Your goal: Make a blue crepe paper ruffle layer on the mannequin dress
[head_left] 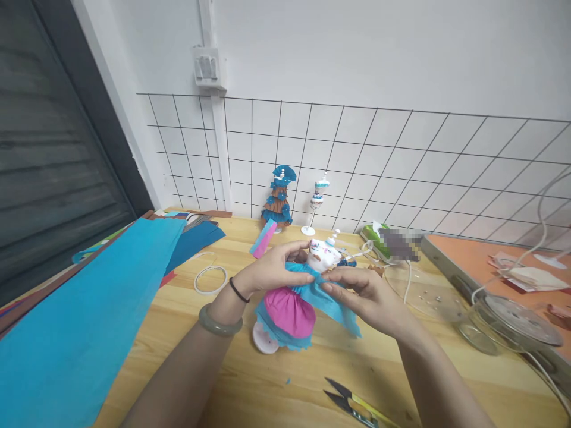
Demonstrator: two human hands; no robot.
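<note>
Mannequin (322, 255) — smooth, white, purple-patterned torso — tilts over the wooden desk (267, 399); its rounded pink skirt (289, 312) ends in a blue zigzag hem. Left hand (279, 267): grip pressing the gathered blue strip (330, 300) at the mannequin's waist. Right hand (370, 291): grip narrow, pinching that strip (thin, crinkled). Snips (352, 401), blades parted, lie before the mannequin; a slim ring (210, 292), left.

A single head-worn view looks forward and down across the table (187, 362) to the white wall (379, 53) behind. It is close: forearms (178, 368) rise from the bottom edge, with the left hand (276, 267) and right hand (370, 294) just below mid-frame.
</note>
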